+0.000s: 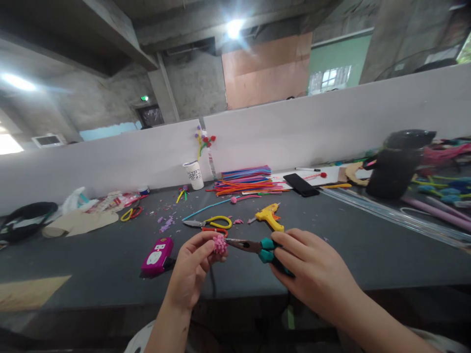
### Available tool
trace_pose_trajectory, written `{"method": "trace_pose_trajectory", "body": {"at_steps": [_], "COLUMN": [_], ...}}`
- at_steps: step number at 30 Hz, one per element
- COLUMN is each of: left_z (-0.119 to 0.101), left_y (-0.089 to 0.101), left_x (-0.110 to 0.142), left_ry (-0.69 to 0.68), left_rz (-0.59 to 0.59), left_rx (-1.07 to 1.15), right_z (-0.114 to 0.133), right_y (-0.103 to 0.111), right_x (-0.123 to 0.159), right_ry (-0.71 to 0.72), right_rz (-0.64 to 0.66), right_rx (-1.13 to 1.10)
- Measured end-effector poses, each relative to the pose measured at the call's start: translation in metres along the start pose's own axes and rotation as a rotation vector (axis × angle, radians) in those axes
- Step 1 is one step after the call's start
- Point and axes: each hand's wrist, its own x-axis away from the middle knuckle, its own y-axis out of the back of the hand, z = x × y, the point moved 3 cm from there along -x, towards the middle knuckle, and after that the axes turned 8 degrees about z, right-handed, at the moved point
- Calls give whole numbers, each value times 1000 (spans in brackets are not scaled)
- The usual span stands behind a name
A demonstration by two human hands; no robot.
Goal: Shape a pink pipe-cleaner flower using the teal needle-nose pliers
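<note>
Head view, small, knobbly pink ball [220,244] pinched by left fingers [204,251], right fingers [290,257] gripping teal-handled pliers [246,244] at its edge

We have a bare left hand [195,267] and right hand [314,267], slender bare forearms [170,321], and pale whitish clothing [142,337] with a small dark spot [138,349] low down.

There are two pairs of scissors [203,224], one pair of pliers [251,246], one glue gun [270,215] and one phone [300,185].
</note>
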Motion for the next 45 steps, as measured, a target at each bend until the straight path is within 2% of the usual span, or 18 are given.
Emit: {"method": "trace_pose_trajectory", "body": {"at_steps": [5,15,24,36,45], "left_z": [1,-3,-2,0,1], "left_y": [2,1,-1,2,0], "left_x": [1,0,2,1,1], "left_ry": [8,-25,-59,-57,-52], "left_rz": [-2,20,57,71,69], "left_rx": [-7,64,57,37,31], "right_z": [3,-9,-8,-6,-4], "right_y": [-2,7,-2,-6,-5], "right_x": [-1,0,2,3,2], "right_ry": [-20,-159,-247,-239,-169], "right_rz": [27,5,137,170,96], "right_rx": [16,-208,-412,-429,-242]}}
